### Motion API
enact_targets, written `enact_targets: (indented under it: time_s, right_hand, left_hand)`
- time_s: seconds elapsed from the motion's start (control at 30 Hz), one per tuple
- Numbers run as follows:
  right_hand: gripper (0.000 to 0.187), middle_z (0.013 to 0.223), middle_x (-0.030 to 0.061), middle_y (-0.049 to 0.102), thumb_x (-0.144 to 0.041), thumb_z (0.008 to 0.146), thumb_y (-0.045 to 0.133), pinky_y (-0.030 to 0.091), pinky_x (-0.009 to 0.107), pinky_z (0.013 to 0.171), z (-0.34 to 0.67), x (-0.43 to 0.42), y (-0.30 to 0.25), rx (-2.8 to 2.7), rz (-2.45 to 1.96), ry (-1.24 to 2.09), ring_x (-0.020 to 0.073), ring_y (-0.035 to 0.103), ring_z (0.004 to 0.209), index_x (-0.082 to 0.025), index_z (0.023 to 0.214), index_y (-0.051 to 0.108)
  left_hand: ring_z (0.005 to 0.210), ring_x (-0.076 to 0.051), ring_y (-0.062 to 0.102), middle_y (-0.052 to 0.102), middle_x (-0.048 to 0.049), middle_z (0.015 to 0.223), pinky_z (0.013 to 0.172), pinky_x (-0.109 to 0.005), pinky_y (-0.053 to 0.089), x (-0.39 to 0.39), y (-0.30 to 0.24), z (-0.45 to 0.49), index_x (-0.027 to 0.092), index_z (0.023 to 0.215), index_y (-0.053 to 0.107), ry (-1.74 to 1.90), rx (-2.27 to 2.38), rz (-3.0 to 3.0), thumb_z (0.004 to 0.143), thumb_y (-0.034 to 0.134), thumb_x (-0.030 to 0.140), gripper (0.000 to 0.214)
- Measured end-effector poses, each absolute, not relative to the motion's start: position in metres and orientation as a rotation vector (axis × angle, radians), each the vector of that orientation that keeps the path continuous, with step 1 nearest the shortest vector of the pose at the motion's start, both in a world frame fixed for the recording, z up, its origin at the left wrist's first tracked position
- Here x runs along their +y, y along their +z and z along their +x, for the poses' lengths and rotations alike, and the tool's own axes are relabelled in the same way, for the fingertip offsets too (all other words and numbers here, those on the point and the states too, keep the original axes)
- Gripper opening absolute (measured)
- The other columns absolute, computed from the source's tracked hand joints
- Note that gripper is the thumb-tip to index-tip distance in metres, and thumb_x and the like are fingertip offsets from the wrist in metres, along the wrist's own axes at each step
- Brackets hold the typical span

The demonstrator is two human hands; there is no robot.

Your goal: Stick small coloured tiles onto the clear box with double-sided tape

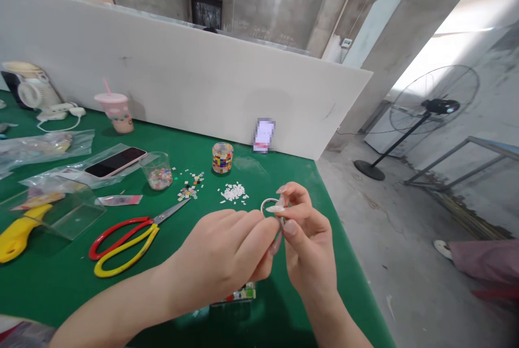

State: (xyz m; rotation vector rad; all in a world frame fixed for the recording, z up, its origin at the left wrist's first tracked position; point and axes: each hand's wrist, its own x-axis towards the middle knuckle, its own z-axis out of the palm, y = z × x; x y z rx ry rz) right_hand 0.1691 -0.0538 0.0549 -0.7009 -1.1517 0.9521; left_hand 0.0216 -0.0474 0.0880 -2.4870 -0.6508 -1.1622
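Observation:
Above the green table [284, 315], both my hands are closed on a pale, shiny ring [265, 205]. My left hand [231, 248] pinches its near side, its fingers mostly hidden from me. With thumb and fingertips, my right hand [310, 240] holds the ring's right side. A box-like piece covered in coloured tiles [243, 292] lies partly hidden beneath my left hand. Beyond my hands are a heap of small white tiles [234, 192], scattered coloured tiles [188, 191] and a round tile-covered jar [223, 159]. Scissors [125, 242] with red and yellow handles lie to the left.
A clear cup of tiles [159, 175], a phone [116, 162], a clear plastic box [71, 213] with a yellow-handled tool [22, 234], and a pink drink cup [117, 113] stand left. A white partition [194, 83] lines the back. A standing fan [430, 107] is off the table's right.

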Motion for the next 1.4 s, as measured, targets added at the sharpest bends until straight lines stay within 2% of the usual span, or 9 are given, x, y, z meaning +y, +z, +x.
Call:
enact_targets:
  time_s: [0.17, 0.5, 0.63, 0.8, 1.17, 1.4]
  right_hand:
    - [0.011, 0.089, 0.0022, 0.049, -0.045, 0.069, 0.081, 0.046, 0.032, 0.074, 0.165, -0.054, 0.054, -1.102, -0.714, 1.032, 0.0177, 0.049, 0.083, -0.035, 0.071, 0.079]
    - [0.012, 0.085, -0.0002, 0.043, -0.039, 0.067, 0.083, 0.048, 0.025, 0.066, 0.166, -0.056, 0.053, -0.994, -0.665, 1.276, 0.0131, 0.048, 0.075, -0.031, 0.066, 0.075]
    - [0.011, 0.086, -0.0006, 0.044, -0.039, 0.068, 0.082, 0.048, 0.025, 0.069, 0.166, -0.054, 0.050, -0.981, -0.662, 1.315, 0.0129, 0.048, 0.076, -0.030, 0.068, 0.075]
    - [0.011, 0.084, -0.0002, 0.043, -0.041, 0.068, 0.082, 0.045, 0.024, 0.064, 0.164, -0.056, 0.054, -1.037, -0.704, 1.231, 0.0127, 0.047, 0.074, -0.032, 0.068, 0.077]
    - [0.018, 0.086, 0.0000, 0.043, -0.044, 0.070, 0.080, 0.047, 0.026, 0.070, 0.163, -0.060, 0.051, -0.965, -0.682, 1.364, 0.0132, 0.046, 0.075, -0.028, 0.068, 0.074]
    - [0.018, 0.085, -0.0010, 0.041, -0.040, 0.070, 0.081, 0.045, 0.023, 0.071, 0.163, -0.058, 0.053, -0.945, -0.665, 1.401, 0.0117, 0.045, 0.075, -0.026, 0.062, 0.072]
  left_hand:
    - [0.042, -0.010, 0.046, 0.054, 0.0031, 0.051, 0.041, -0.022, 0.035, -0.047, 0.092, 0.021, 0.020, 0.070, 0.051, -1.159, -0.684, -2.507, 0.087, 0.037, 0.007, 0.026]
    - [0.043, -0.010, 0.043, 0.052, 0.0024, 0.052, 0.040, -0.023, 0.034, -0.048, 0.090, 0.020, 0.016, 0.072, 0.055, -1.160, -0.650, -2.540, 0.078, 0.040, 0.004, 0.020]
    - [0.043, -0.010, 0.042, 0.051, 0.0042, 0.052, 0.040, -0.022, 0.032, -0.047, 0.092, 0.018, 0.018, 0.075, 0.053, -1.152, -0.654, -2.545, 0.079, 0.039, 0.004, 0.020]
    - [0.039, -0.010, 0.033, 0.042, 0.0062, 0.046, 0.038, -0.025, 0.026, -0.047, 0.090, 0.019, 0.021, 0.063, 0.045, -1.196, -0.647, -2.557, 0.079, 0.040, 0.003, 0.025]
    - [0.039, -0.009, 0.032, 0.043, 0.0071, 0.047, 0.038, -0.024, 0.025, -0.046, 0.082, 0.021, 0.020, 0.072, 0.047, -1.364, -0.688, -2.623, 0.074, 0.042, 0.003, 0.018]
    - [0.039, -0.009, 0.034, 0.045, 0.0058, 0.046, 0.038, -0.023, 0.027, -0.046, 0.084, 0.019, 0.017, 0.070, 0.052, -1.247, -0.730, -2.671, 0.074, 0.038, 0.004, 0.019]
